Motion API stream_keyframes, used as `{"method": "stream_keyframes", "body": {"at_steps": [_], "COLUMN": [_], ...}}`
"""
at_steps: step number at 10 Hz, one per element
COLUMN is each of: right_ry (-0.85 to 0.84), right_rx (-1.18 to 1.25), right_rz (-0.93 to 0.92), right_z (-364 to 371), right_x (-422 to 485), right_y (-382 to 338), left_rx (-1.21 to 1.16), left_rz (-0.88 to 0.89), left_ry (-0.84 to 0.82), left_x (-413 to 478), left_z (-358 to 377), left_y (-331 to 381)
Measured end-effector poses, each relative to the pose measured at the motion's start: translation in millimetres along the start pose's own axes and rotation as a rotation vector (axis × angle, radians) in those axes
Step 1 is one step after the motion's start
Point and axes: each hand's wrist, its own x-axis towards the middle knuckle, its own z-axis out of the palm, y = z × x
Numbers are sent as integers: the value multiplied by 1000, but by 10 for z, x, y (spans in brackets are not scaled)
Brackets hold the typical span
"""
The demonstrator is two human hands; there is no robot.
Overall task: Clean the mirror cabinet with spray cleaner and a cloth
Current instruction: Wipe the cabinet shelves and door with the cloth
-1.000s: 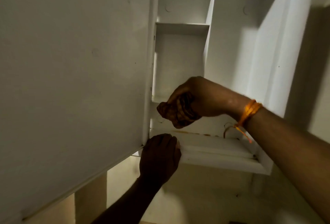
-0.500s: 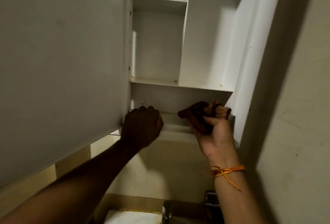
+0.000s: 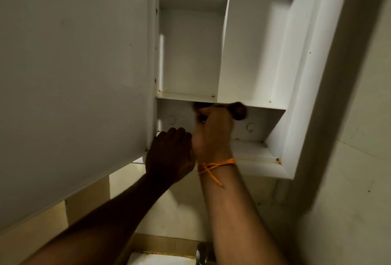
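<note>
The fingers of our right hand point(image 3: 213, 134) clench the brown cloth point(image 3: 239, 113), pressing it up under the shelf point(image 3: 188, 96). Beside them, the fingers of our left hand point(image 3: 169, 154) curl over the mirror cabinet point(image 3: 296, 95) lip by the open door point(image 3: 74, 74).

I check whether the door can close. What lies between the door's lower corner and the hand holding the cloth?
In the head view, only the left hand, curled over the cabinet edge, beside the door and the right hand holding the cloth.
</note>
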Motion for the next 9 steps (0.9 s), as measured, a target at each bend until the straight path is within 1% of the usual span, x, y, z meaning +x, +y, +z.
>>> {"method": "stream_keyframes", "body": {"at_steps": [1, 2, 3, 4, 5, 6, 7, 8, 9], "right_ry": [-239, -218, -323, -287, -187, -24, 137, 253, 228], "right_rx": [8, 127, 229, 154, 165, 244, 176, -86, -333], "right_rz": [195, 399, 469, 468, 357, 162, -4, -105, -204], "right_z": [312, 406, 290, 118, -161, -510, -703, -824, -896], "right_x": [-75, -23, 9, 70, 150, 196, 211, 131, 18], "right_y": [236, 237, 61, -47, -135, -325, -459, -491, -456], "left_rx": [-185, -247, -108, -12, 50, 40, 49, 46, 37], "left_rz": [-279, -220, 25, 23, -18, 9, 10, 17, 7], "left_ry": [-135, -131, 150, 37, -75, -36, -19, -26, -57], "left_x": [-152, -178, -43, -25, -6, -32, -19, -28, -25], "left_z": [184, 257, 32, 23, 57, 74, 46, 29, -4], "left_y": [-218, -244, -1, -9, -47, -29, -33, -39, -30]}}
